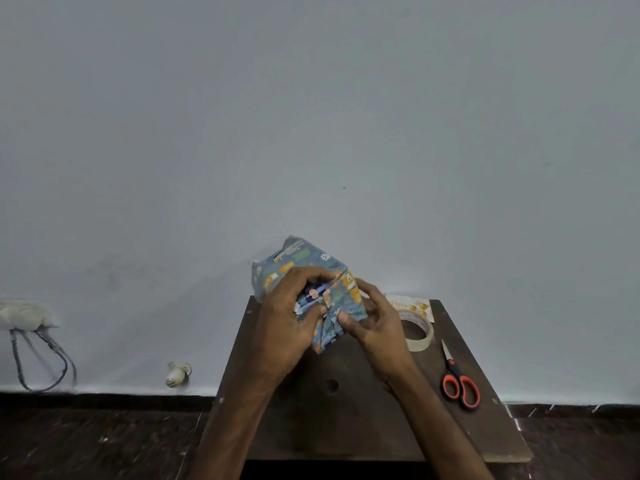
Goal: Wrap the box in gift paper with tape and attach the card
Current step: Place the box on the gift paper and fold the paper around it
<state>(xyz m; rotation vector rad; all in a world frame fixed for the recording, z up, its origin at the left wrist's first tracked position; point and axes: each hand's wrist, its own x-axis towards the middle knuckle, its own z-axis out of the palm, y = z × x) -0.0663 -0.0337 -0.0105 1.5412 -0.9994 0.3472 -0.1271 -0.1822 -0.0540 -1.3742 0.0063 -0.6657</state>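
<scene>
A box covered in blue gift paper with orange and white figures is lifted above the far part of a small dark table. My left hand grips its near end from the left, fingers curled over the folded paper. From the right, my right hand grips the same end, thumb pressing the paper flap. A roll of pale tape lies on the table just right of my right hand. Behind it lies a white card with gold marks, partly hidden.
Scissors with orange and black handles lie on the table's right side. A pale wall stands right behind the table. At the left, a wall socket with cables and a small white fitting sit low on the wall above a dark floor.
</scene>
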